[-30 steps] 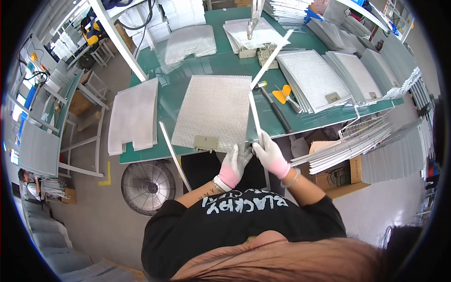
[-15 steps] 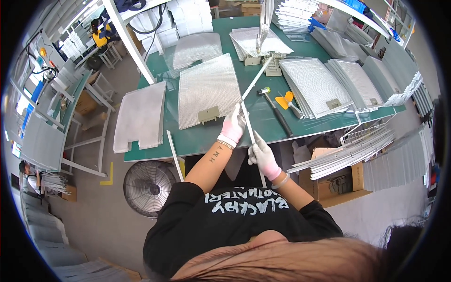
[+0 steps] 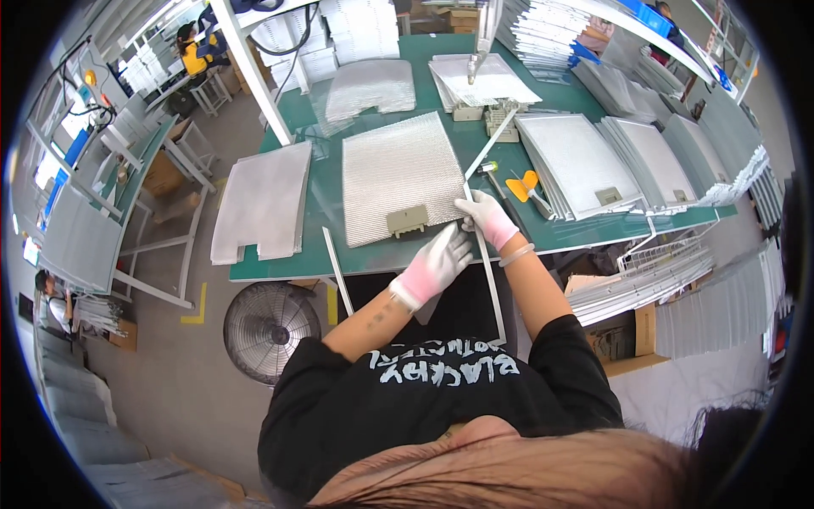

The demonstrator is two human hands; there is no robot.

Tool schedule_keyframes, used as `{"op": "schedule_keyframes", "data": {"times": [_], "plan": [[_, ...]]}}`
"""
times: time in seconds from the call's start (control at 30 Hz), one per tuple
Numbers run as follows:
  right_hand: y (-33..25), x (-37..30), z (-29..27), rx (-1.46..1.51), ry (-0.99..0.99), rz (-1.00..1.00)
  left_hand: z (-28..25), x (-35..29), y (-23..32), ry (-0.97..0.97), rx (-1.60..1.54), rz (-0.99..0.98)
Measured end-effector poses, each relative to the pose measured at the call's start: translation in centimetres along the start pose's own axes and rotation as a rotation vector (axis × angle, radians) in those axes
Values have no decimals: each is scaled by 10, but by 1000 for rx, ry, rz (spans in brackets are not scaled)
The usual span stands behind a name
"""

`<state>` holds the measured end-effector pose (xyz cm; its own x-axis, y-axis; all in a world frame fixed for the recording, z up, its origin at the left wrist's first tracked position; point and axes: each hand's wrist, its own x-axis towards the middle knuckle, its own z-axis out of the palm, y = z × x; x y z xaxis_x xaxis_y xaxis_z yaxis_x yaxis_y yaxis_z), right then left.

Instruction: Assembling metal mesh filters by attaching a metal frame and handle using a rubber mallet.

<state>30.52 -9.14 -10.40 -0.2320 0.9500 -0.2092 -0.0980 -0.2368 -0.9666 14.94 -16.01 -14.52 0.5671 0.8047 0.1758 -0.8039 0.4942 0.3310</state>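
One-handed, clamping a narrow, bent white strip [image 3: 491,288] with the white-and-pink-gloved right hand [image 3: 490,219], beside a silver rectangular mesh panel [image 3: 398,170]; with similarly gloved left hand [image 3: 440,261] loosely spread nearby. Might crease mesh if levered by overhanging end.

The right grip [image 3: 492,220] moved up the strip [image 3: 491,288].

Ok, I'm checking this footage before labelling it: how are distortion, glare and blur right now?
Head view: dark rounded corners, with the panels near the right rim visibly bent; head view: the floor at lower right looks washed pale; head view: the dark mark on the left forearm is smeared, while the mesh panel keeps its texture.
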Motion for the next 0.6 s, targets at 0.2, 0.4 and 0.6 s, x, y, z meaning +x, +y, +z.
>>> {"op": "schedule_keyframes", "data": {"times": [0.2,0.4,0.6], "plan": [[-1,-13,-6,205,-45,-4,-10,-86,150,787,2388,783],[0,-20,8,179,-54,-64,-5,-90,175,376,770,399],[-21,-49,1,211,-35,-178,35,-86,176,466,1005,284]]}}
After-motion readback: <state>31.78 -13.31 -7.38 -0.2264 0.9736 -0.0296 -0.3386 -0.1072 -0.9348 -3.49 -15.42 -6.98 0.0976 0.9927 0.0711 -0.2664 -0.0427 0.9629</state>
